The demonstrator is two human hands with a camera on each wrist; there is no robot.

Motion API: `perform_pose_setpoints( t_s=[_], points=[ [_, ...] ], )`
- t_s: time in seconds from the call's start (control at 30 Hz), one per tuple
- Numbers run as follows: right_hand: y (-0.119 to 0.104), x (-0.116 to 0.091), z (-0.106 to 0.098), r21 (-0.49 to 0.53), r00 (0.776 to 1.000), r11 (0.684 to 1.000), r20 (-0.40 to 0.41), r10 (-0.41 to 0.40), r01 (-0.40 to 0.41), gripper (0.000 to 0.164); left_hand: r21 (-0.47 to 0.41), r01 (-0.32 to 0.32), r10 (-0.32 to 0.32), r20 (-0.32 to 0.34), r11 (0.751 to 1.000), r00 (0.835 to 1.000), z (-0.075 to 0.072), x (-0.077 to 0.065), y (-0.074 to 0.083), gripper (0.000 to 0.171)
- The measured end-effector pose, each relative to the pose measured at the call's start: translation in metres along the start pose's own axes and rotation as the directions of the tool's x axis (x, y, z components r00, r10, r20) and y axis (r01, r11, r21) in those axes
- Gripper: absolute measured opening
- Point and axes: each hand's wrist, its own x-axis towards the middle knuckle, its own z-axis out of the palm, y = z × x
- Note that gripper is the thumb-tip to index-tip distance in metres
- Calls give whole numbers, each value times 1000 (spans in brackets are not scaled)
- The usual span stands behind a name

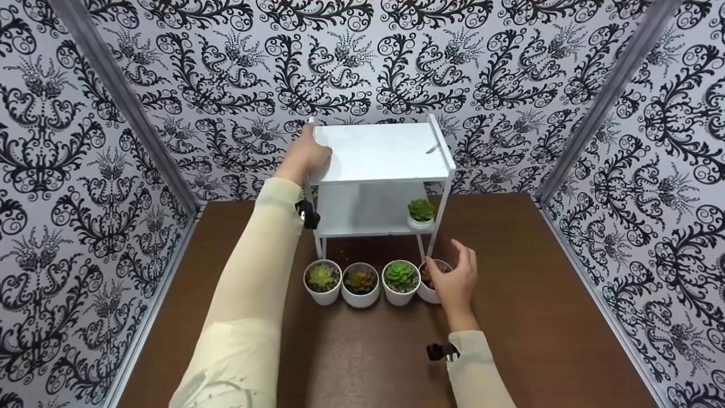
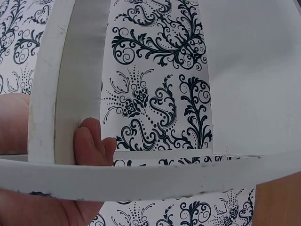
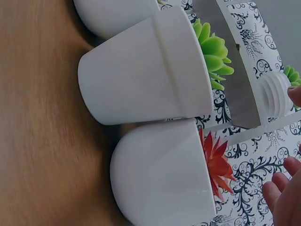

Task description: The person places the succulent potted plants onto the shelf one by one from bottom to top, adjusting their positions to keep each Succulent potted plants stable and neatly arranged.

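My left hand [image 1: 305, 154] grips the left side of a small white two-tier shelf [image 1: 379, 152]. Fingers [image 2: 87, 143] curl round its side rail in the left wrist view. Low at the shelf's right front leg, my right hand [image 1: 459, 283] has thumb and fingers spread above a white pot [image 3: 162, 176], holding nothing. A red succulent [image 3: 217, 165] grows from that pot, partly hidden by the hand in the head view. Left of it stands a tapered white pot [image 3: 146, 70] with a bright green succulent [image 1: 401, 273].
Two more white pots, one with a yellow-green succulent [image 1: 323, 276] and one with a brownish succulent [image 1: 361, 279], continue the row before the shelf. A small potted green succulent [image 1: 421, 211] sits on the lower tier at right. Patterned walls [image 1: 351, 62] enclose the brown table [image 1: 351, 362].
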Motion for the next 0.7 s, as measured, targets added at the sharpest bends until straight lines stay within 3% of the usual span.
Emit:
perform_pose_setpoints(
  t_s=[0.33, 0.7],
  points=[
    [11, -9, 1, 15, 997, 997, -28, -77, 77, 70, -23, 3, -3, 7, 1000, 1000, 0, -1, 1, 93],
    [20, -20, 1, 26, 995, 995, -20, -93, 93, 72, 1, 17, -17, -7, 1000, 1000, 1, 3, 0, 93]
  ],
)
